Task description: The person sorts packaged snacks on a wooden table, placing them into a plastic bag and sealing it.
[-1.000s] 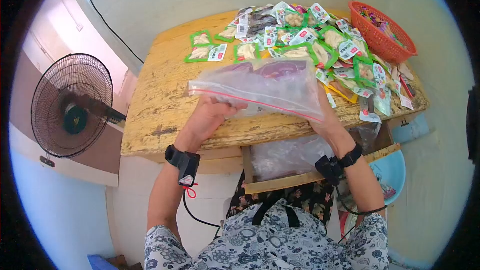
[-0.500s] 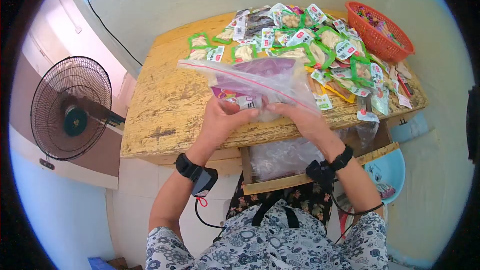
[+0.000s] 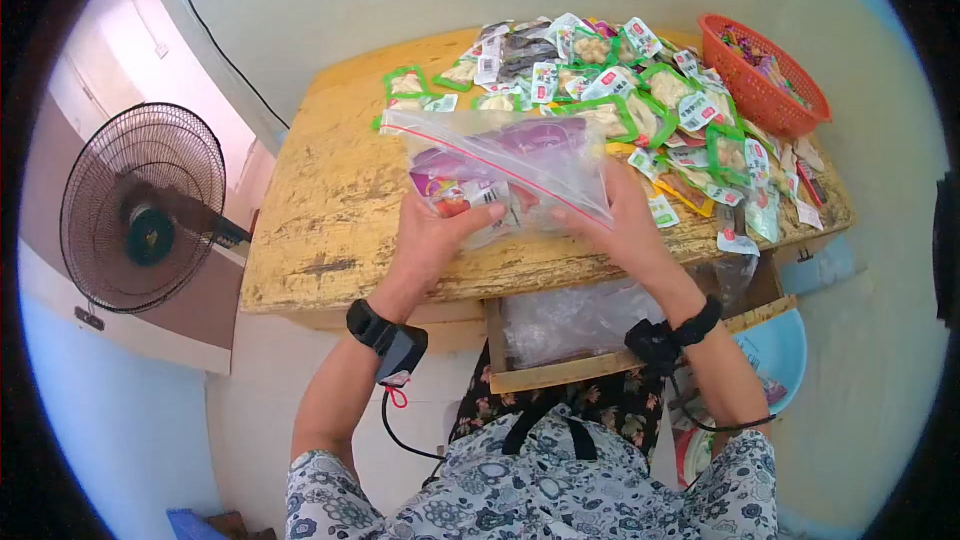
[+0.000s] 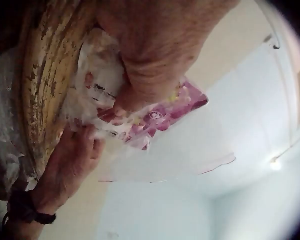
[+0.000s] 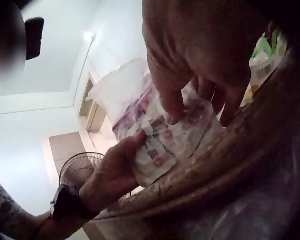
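A standing fan [image 3: 145,210] occupies the left of the frame, beside a worn wooden table [image 3: 320,200]. A few green-edged packets [image 3: 406,85] lie on it at upper centre-left, apart from the main heap. At centre, the left hand [image 3: 428,238] grips the lower left of a clear bag [image 3: 575,145], thumb across its front, fingers largely hidden. The bag is held above the table's near edge; purple packaging [image 3: 530,133] shows inside, and a red strip [image 3: 510,174] slants across its upper part. Whether it is sealed cannot be told. Below, the pulled-out drawer [image 3: 570,373] contains more clear plastic. The right hand [image 3: 628,225] pinches the bag's right side, fingers bent. At upper right lie a heap of packets [image 3: 665,88] and a red basket [image 3: 770,112]. Assessment: this bag appears filled, its handling unfinished; the heap, loose on the table, looks largely outstanding.
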